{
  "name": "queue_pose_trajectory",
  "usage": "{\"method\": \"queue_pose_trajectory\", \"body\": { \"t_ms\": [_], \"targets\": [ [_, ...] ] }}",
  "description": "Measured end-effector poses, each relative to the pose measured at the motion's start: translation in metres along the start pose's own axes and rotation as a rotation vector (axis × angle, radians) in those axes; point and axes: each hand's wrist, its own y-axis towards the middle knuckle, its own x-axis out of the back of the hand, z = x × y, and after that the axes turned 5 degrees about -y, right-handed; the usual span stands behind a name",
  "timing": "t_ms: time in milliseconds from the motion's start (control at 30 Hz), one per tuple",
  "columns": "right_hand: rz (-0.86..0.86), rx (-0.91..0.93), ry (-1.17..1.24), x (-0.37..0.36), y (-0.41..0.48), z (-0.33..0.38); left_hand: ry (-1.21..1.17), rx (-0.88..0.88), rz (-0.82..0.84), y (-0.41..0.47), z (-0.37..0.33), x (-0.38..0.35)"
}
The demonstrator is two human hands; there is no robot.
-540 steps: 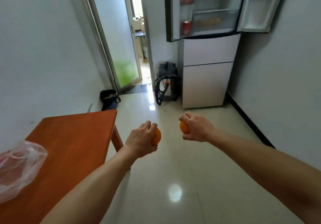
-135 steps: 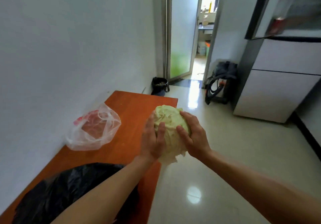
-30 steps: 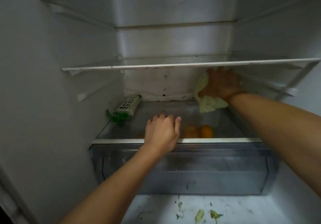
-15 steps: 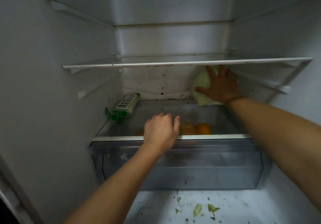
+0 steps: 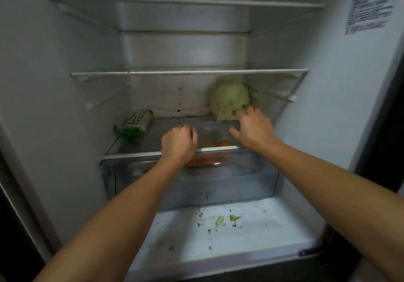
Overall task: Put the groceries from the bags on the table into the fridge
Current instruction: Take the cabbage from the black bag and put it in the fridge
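- The pale green, round, leafy cabbage (image 5: 229,99) sits inside the white fridge (image 5: 349,106), on the glass shelf that covers the clear plastic crisper drawer (image 5: 240,176), at that drawer's back right corner and against the rear wall.
- The right hand (image 5: 253,128) is spread and slack just in front of the cabbage; its fingertips (image 5: 246,108) touch or nearly touch the lower leaves and grasp nothing.
- The left hand (image 5: 178,143) is loosely curled over the front edge of the shelf above the crisper drawer; whether it actually grips the edge cannot be told.
- Round orange fruits (image 5: 218,145) lie inside the crisper drawer, towards its middle.
- A white and green printed packet (image 5: 136,123) lies above the drawer's left side.
- Small green leaf scraps (image 5: 225,219) lie on the fridge floor in front of the drawer.
- Judgement: fruit and cabbage look stowed. The table and bags are out of view, so what remains cannot be told.
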Motion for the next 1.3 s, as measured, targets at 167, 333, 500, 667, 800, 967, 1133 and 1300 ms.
{"method": "queue_pose_trajectory", "body": {
  "t_ms": [167, 333, 500, 667, 800, 967, 1133, 1300],
  "targets": [
    [0.052, 0.125, 0.032, 0.014, -0.059, 0.006, 0.018, -0.13, 0.024, -0.035, -0.003, 0.018],
    [0.016, 0.229, 0.073, 0.026, -0.096, 0.025, 0.049, -0.194, 0.018, -0.091, -0.008, 0.057],
    [0.042, 0.374, 0.154, 0.031, -0.146, 0.051, 0.073, -0.099, 0.046, -0.181, -0.013, 0.094],
    [0.11, 0.56, 0.281, 0.023, -0.235, 0.091, 0.112, 0.052, 0.08, -0.312, -0.02, 0.131],
    [0.169, 0.735, 0.381, 0.032, -0.321, 0.138, 0.249, 0.24, 0.212, -0.428, -0.022, 0.178],
    [0.237, 1.004, 0.487, 0.07, -0.419, 0.221, 0.38, 0.515, 0.267, -0.562, -0.012, 0.258],
    [0.177, 1.254, 0.549, 0.136, -0.516, 0.309, 0.499, 0.754, 0.2, -0.685, -0.004, 0.348],
    [0.12, 1.421, 0.645, 0.209, -0.618, 0.39, 0.584, 0.931, 0.129, -0.796, -0.011, 0.441]
  ]
}}
